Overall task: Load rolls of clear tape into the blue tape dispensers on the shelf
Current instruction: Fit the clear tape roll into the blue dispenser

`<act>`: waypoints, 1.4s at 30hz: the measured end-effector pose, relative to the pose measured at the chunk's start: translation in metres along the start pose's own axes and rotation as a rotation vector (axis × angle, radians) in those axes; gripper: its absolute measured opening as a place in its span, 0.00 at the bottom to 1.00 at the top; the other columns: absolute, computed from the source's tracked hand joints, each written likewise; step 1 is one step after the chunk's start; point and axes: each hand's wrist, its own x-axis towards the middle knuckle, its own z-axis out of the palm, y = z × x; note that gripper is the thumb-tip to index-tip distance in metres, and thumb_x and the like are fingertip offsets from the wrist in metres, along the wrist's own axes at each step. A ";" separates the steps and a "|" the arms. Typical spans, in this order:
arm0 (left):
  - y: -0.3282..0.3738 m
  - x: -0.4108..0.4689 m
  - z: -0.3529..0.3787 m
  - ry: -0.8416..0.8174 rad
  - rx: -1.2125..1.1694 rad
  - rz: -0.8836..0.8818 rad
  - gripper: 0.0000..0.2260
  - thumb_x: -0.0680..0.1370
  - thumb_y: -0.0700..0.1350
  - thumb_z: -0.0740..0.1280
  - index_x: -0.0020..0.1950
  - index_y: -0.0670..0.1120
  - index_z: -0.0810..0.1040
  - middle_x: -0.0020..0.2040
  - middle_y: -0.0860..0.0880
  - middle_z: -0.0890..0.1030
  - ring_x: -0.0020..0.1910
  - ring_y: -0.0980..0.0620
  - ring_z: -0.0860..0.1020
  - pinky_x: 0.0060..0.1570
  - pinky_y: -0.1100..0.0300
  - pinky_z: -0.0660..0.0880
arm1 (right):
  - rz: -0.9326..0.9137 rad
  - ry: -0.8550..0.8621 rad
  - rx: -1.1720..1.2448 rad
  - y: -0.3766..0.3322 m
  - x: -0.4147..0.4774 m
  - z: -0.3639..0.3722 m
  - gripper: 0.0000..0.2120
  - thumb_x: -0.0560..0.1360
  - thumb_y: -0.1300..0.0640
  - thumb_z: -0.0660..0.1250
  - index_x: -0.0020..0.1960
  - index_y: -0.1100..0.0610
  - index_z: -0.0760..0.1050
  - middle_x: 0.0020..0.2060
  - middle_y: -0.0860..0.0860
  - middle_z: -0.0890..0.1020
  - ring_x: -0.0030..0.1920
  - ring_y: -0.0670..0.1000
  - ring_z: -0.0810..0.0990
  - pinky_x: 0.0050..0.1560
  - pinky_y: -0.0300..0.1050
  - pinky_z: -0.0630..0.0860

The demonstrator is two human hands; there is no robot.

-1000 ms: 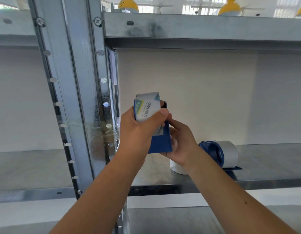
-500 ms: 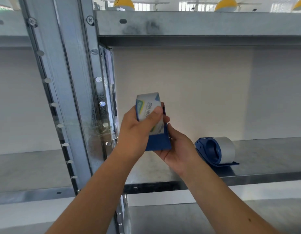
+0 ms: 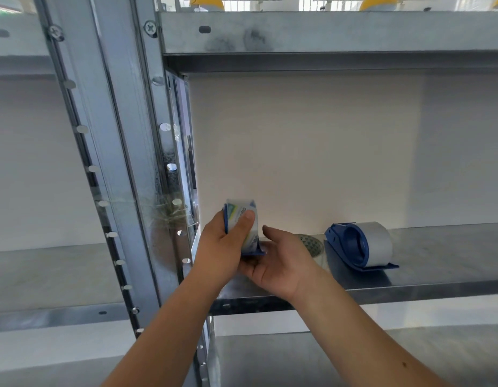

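Gripping blue dispenser (image 3: 225, 220), labelled roll (image 3: 237, 214) inside

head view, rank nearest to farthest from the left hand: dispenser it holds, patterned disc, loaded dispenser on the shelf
1. held dispenser: gripped in the left hand.
2. patterned disc: on the shelf, beyond the right hand.
3. loaded dispenser: farther right on the shelf.
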 end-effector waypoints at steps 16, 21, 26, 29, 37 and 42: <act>-0.029 -0.006 -0.005 -0.022 0.064 -0.052 0.05 0.84 0.49 0.64 0.55 0.52 0.80 0.47 0.53 0.85 0.43 0.60 0.84 0.39 0.71 0.77 | 0.128 0.143 -0.722 0.000 -0.010 -0.007 0.23 0.81 0.46 0.64 0.64 0.64 0.79 0.52 0.68 0.84 0.45 0.65 0.87 0.42 0.55 0.87; -0.042 -0.017 -0.005 0.004 0.082 -0.043 0.06 0.84 0.48 0.65 0.54 0.56 0.81 0.46 0.58 0.86 0.46 0.63 0.84 0.49 0.62 0.79 | 0.005 0.293 -0.959 -0.002 -0.021 -0.014 0.26 0.81 0.37 0.62 0.66 0.58 0.74 0.32 0.63 0.82 0.26 0.58 0.82 0.24 0.44 0.78; -0.040 -0.023 -0.004 0.021 0.093 -0.044 0.08 0.83 0.47 0.65 0.50 0.59 0.81 0.43 0.60 0.86 0.43 0.66 0.83 0.46 0.64 0.78 | -0.237 0.368 -1.210 -0.001 -0.019 -0.017 0.20 0.80 0.44 0.64 0.54 0.62 0.79 0.26 0.56 0.78 0.19 0.51 0.71 0.21 0.37 0.64; -0.038 -0.026 -0.005 0.029 0.081 -0.042 0.07 0.83 0.46 0.65 0.51 0.58 0.80 0.44 0.57 0.85 0.42 0.68 0.82 0.42 0.69 0.77 | -0.298 0.365 -1.164 0.001 -0.019 -0.018 0.22 0.79 0.48 0.67 0.53 0.70 0.78 0.26 0.56 0.74 0.18 0.49 0.66 0.20 0.35 0.60; -0.034 -0.036 -0.004 0.081 0.069 -0.039 0.03 0.84 0.50 0.65 0.56 0.57 0.76 0.51 0.57 0.83 0.48 0.63 0.82 0.41 0.70 0.77 | -0.359 0.385 -1.091 0.004 -0.027 -0.023 0.17 0.79 0.54 0.69 0.52 0.71 0.77 0.31 0.59 0.74 0.22 0.50 0.66 0.22 0.37 0.62; -0.034 -0.055 -0.007 0.131 0.008 -0.055 0.13 0.83 0.51 0.66 0.66 0.59 0.70 0.61 0.60 0.79 0.58 0.64 0.80 0.56 0.65 0.76 | -0.358 0.373 -1.001 0.008 -0.043 -0.030 0.11 0.79 0.57 0.69 0.51 0.67 0.80 0.30 0.57 0.72 0.22 0.48 0.65 0.22 0.36 0.62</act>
